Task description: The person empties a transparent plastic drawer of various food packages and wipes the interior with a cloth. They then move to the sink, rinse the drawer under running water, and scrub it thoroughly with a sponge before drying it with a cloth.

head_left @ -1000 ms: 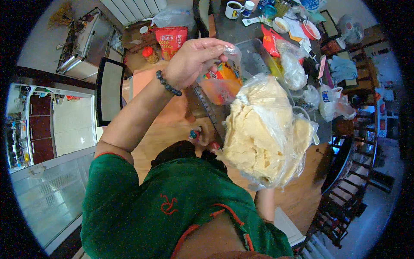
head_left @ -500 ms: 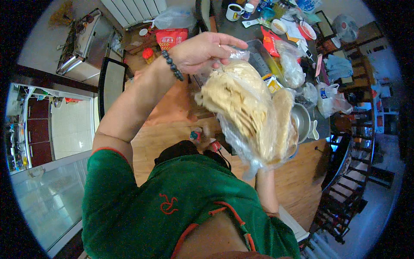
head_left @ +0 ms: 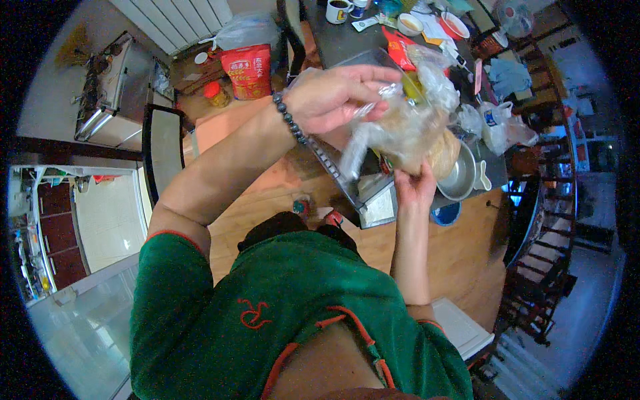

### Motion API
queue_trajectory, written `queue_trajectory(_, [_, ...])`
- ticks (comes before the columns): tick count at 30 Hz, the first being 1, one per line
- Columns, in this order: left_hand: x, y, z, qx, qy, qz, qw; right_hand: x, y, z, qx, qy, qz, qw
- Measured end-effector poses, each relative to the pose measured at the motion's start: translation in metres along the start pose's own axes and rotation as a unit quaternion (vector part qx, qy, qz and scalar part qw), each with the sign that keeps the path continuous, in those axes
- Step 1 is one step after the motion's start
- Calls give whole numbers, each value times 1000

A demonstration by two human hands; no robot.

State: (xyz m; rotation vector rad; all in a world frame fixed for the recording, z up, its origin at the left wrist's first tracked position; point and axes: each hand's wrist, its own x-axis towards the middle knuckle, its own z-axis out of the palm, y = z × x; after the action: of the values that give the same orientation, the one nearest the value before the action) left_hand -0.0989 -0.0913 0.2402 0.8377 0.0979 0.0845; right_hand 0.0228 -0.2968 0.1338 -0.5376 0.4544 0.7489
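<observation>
My left hand, with a dark bead bracelet on the wrist, is at the upper side of a clear plastic bag. Its fingers bend round the crinkled film, partly smeared by motion. Inside the bag is pale beige food that looks like thick folded sheets; its exact kind I cannot make out. From below, my right hand grips the bag's lower end, thumb and fingers against the food. The bundle is held over the near edge of the dark table.
A metal pan and a white spoon lie right of the bag. Farther back are a mug, a bowl and a red packet. A red sack and a red-lidded jar stand at left. A blue bin sits below.
The bundle has swung up and away from me, and much of the beige food is now behind blurred film. My right hand, hidden before, has come into sight under it.
</observation>
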Motion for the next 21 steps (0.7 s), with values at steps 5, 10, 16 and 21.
queue_trajectory(5, [20,-9,15,-54,-35,43,997,19,34,27,-145,-36,-177,973])
queue_trajectory(10, [27,-4,9,-79,-30,91,992,45,84,20,-330,-82,-388,856])
queue_trajectory(16, [23,-1,-12,-2,-17,79,997,6,104,26,-733,-146,-454,485])
queue_trajectory(21, [17,-14,-7,22,-2,46,999,29,110,21,-893,-229,-359,145])
